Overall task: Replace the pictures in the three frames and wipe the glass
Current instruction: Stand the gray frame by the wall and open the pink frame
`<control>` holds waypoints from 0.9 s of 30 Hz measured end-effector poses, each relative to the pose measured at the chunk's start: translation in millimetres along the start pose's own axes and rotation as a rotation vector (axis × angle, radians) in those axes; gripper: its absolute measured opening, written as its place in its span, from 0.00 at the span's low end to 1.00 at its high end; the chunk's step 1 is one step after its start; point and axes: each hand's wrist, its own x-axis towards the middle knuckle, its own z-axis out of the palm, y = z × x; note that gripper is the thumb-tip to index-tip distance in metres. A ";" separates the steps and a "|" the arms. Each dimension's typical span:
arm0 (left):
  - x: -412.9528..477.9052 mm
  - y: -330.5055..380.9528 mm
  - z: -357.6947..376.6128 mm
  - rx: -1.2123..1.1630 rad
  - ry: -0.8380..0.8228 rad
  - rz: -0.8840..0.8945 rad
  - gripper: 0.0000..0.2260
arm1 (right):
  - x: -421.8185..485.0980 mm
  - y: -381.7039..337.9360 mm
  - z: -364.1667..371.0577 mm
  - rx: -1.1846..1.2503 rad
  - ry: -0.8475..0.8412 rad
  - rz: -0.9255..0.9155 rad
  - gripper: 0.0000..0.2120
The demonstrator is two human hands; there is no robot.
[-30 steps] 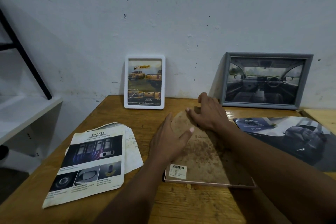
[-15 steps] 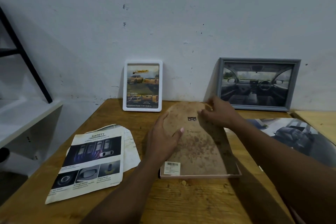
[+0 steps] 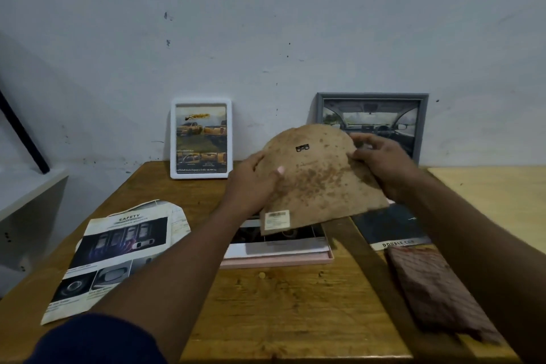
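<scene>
A stained brown backing board (image 3: 319, 183) hangs in the air above a pink frame (image 3: 277, 260), which lies face down on the wooden table (image 3: 283, 304). My left hand (image 3: 251, 186) grips the board's left edge and my right hand (image 3: 381, 162) grips its right edge. In the open pink frame the back of a picture (image 3: 277, 241) shows. A white frame (image 3: 201, 139) with a truck picture leans upright on the wall. A grey frame (image 3: 413, 115) with a car-interior picture leans there too, partly hidden by the board.
A safety brochure sheet (image 3: 118, 254) lies on the table's left over another paper. A dark car print (image 3: 393, 227) lies at the right, and a reddish patterned cloth (image 3: 437, 289) lies near the right front. A white shelf (image 3: 26, 192) stands at the left.
Both hands have lifted the backing board out of the pink frame and raised it, baring the picture underneath. The view has tilted down, so the cloth now shows.
</scene>
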 end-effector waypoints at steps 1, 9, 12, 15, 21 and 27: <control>1.4 8.5 7.4 0.001 -0.053 0.005 0.30 | 1.5 -8.4 -12.5 -0.041 0.034 -0.009 0.13; 6.5 32.8 92.1 0.071 -0.306 0.005 0.30 | 24.7 14.7 -99.9 -0.271 0.233 0.031 0.09; 6.8 25.4 111.0 0.153 -0.402 0.015 0.27 | 37.5 47.1 -116.4 -0.275 0.247 0.099 0.07; 7.8 16.0 120.0 0.302 -0.449 0.058 0.29 | 48.2 79.6 -118.7 -0.360 0.216 0.161 0.06; 7.7 -0.3 110.8 0.653 -0.470 0.224 0.21 | 46.1 109.7 -86.0 -0.944 0.059 -0.016 0.09; -2.1 -10.3 92.8 0.640 -0.449 0.242 0.21 | 27.5 114.6 -63.7 -1.303 0.054 -0.145 0.14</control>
